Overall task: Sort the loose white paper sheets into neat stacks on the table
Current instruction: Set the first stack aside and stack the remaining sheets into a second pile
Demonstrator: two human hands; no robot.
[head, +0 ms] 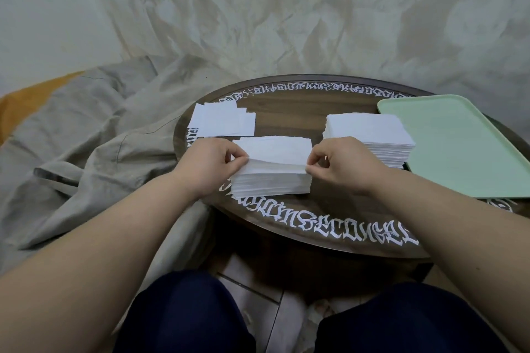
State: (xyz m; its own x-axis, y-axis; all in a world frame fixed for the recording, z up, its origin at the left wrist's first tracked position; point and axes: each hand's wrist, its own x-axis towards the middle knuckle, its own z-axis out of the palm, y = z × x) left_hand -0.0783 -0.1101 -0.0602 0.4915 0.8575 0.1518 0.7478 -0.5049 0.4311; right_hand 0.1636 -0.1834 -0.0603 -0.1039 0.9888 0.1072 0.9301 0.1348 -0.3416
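A thick stack of white paper sheets (272, 178) stands near the front left of the round dark table (315, 221). My left hand (212, 163) pinches the top sheets at the stack's left edge, and my right hand (341, 163) pinches them at the right edge, so the top layer is lifted slightly. A second tall, neat stack (370, 137) stands to the right. A few loose sheets (223, 122) lie fanned and overlapping at the table's far left.
A pale green tray (459, 146) lies on the table's right side, touching the right stack. Crumpled beige cloth (94, 137) lies on the floor to the left, and draped fabric hangs behind. White lettering rings the table's rim. My knees are below.
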